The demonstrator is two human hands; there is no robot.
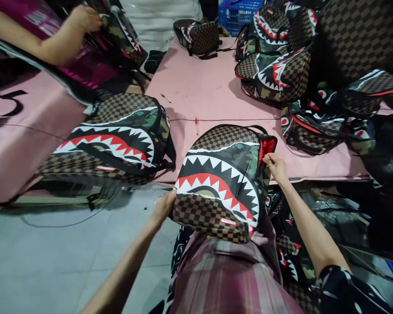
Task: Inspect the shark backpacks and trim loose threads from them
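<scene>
Head view. Located shark-mouth backpack (216, 187) in front of the body, printed panel upward, across the near edge of pink desk (212, 93), lower end over plaid apron (229, 279). Noted left hand (163, 208) closed on the bag's lower left edge. Noted right hand (275, 166) pinching at the rim of the side opening, just beside exposed red lining (267, 148). Saw second shark-mouth backpack (118, 135) lying near, to the left on the desk.

Handling, by judgement: rated the left hold a sound anchor; reckoned best to grip that edge firmly, so as to stop twisting under the right-hand pinch. Preferred working along the line of the opening, not across it, to spare the seam. Advised holding the rim taut, with red lining clear of the edge. Recommended support under the overhanging lower end.

Limits: could not see left fingertips behind the bag. Could not tell whether rim alone, zipper pull or thread lay in the right-hand pinch. Found back and straps hidden, inside visible only as a sliver of red. Could not read small label (228, 222) near the bottom. Found co-worker's hand (85, 18) blurred at upper left, body cut off by the frame.
</scene>
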